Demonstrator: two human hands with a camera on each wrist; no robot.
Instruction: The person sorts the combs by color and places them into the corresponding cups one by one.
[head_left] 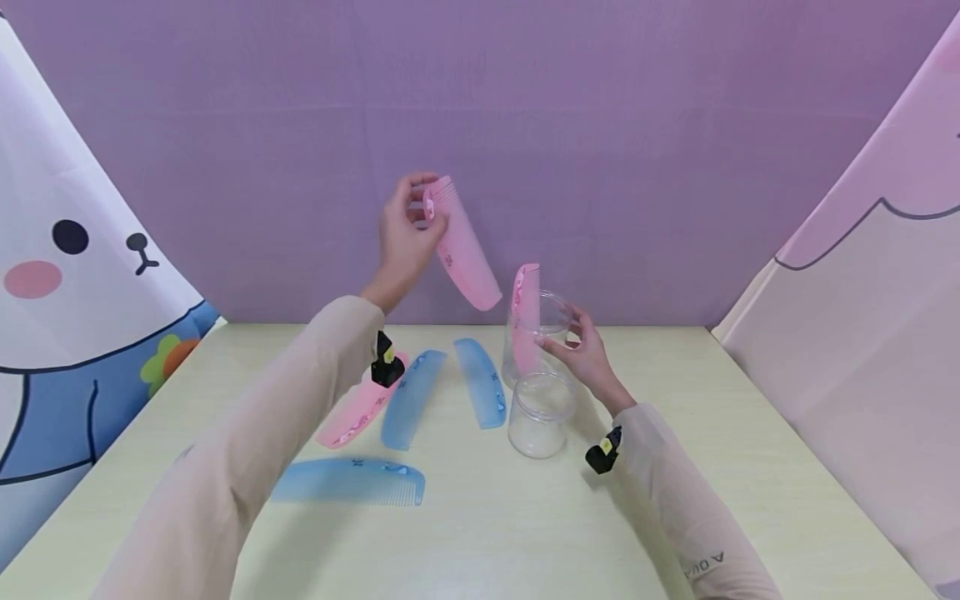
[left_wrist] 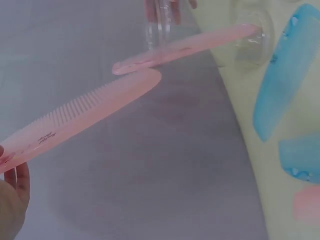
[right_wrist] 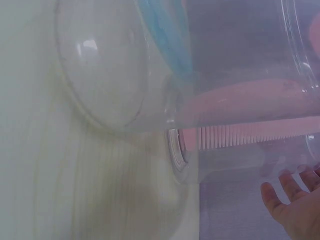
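My left hand (head_left: 405, 233) pinches a pink comb (head_left: 467, 250) by one end, its other end slanting down to the right in the air. In the left wrist view, this comb (left_wrist: 75, 117) has its teeth facing up. A second pink comb (head_left: 527, 308) stands upright inside the tall clear jar (head_left: 555, 310), its top above the rim. My right hand (head_left: 588, 354) grips that jar at its right side, thumb in front. The right wrist view shows the fingertips (right_wrist: 272, 197) against the clear wall. Close in front stands a shorter clear jar (head_left: 540, 425).
On the table (head_left: 510, 533) lie a blue comb (head_left: 482, 383), another blue comb (head_left: 412, 400), a pink comb (head_left: 352, 421) partly behind the left wrist, and a nearer blue comb (head_left: 352, 481) partly covered by the left sleeve. A purple cloth wall (head_left: 600, 167) rises behind.
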